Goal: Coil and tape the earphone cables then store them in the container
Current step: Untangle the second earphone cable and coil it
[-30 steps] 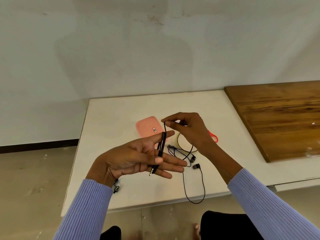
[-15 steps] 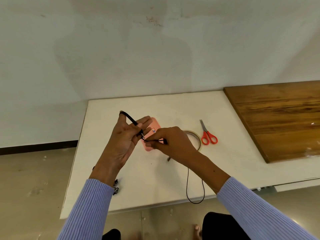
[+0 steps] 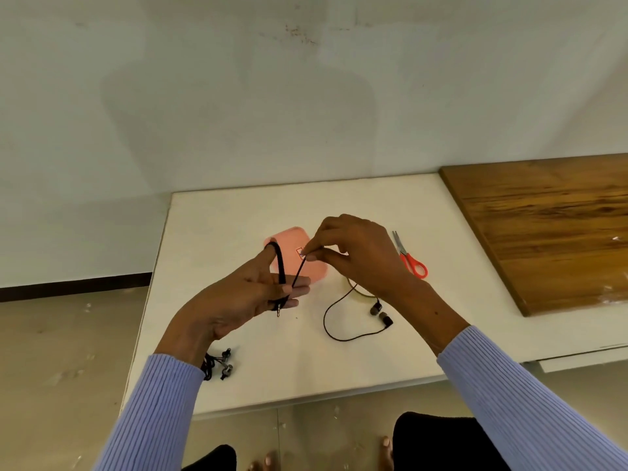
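The left hand (image 3: 238,297) holds black cable (image 3: 281,266) looped over its fingers, while the right hand (image 3: 356,256) pinches the strand. Behind them on the table (image 3: 217,226), the pink container (image 3: 289,239) carries 1 small label, unreadable.

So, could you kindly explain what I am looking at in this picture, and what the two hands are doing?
There is no machine here. The picture comes from a camera worn on a person's head, looking down at their own hands over a white table. The left hand has a black earphone cable looped over its fingers, and the right hand pinches the same cable. On the table lie a pink case, red scissors, a tape roll partly hidden by the right wrist, the earbuds, and another bundled earphone.
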The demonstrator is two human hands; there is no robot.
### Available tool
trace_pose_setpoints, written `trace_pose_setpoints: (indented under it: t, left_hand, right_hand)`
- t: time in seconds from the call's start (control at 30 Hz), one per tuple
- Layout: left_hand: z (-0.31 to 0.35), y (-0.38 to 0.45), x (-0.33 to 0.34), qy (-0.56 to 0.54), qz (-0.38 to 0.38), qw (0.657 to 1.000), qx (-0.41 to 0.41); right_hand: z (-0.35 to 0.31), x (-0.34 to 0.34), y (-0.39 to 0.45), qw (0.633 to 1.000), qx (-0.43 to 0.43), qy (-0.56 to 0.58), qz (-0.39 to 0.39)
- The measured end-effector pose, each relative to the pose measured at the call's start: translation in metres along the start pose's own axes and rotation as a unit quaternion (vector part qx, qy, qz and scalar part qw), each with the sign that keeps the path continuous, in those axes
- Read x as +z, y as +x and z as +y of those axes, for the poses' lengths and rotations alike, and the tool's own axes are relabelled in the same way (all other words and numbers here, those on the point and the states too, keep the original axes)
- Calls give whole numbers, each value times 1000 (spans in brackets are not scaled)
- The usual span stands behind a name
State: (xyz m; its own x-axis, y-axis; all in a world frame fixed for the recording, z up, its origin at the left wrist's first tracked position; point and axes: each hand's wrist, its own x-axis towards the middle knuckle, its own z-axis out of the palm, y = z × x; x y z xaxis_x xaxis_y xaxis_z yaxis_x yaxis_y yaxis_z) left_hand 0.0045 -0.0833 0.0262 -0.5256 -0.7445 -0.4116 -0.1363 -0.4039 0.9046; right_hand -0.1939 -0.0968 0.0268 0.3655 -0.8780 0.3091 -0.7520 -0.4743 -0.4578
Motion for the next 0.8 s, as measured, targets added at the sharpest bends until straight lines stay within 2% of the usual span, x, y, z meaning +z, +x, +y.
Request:
trace_pose_setpoints:
  t: [0.27, 0.6, 0.8]
  left_hand:
    - [4, -4, 0, -74, -120, 990, 6]
    - [5, -6, 6, -80, -210, 974, -20]
    - [3, -8, 5, -84, -253, 963, -31]
  right_hand:
    - [-1, 1, -1, 994, 14, 107, 28]
    - [4, -5, -3, 978, 54, 198, 40]
    - [3, -7, -6, 969, 73, 236, 13]
